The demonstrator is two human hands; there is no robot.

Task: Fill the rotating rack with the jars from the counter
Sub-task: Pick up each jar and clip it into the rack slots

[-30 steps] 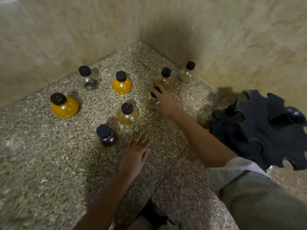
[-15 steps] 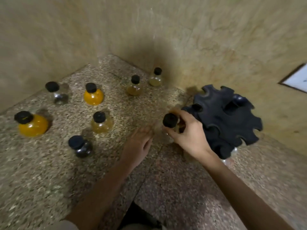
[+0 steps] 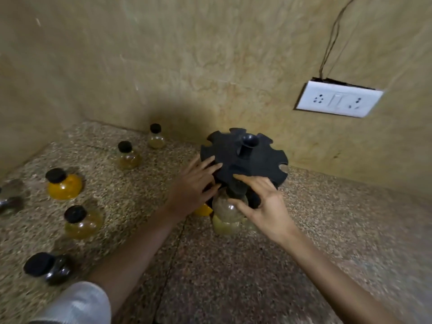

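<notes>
Right hand (image 3: 264, 204) gripped a black-capped jar (image 3: 228, 204) at the near edge of the black rack (image 3: 243, 160), cap in a rim slot. Left hand (image 3: 194, 185) lay open, fingers spread flat against the rack's left rim, holding nothing. Five more jars, one the orange jar (image 3: 63, 185), stood on the speckled counter (image 3: 233, 277) to the left; a sixth blurred at the frame edge.
</notes>
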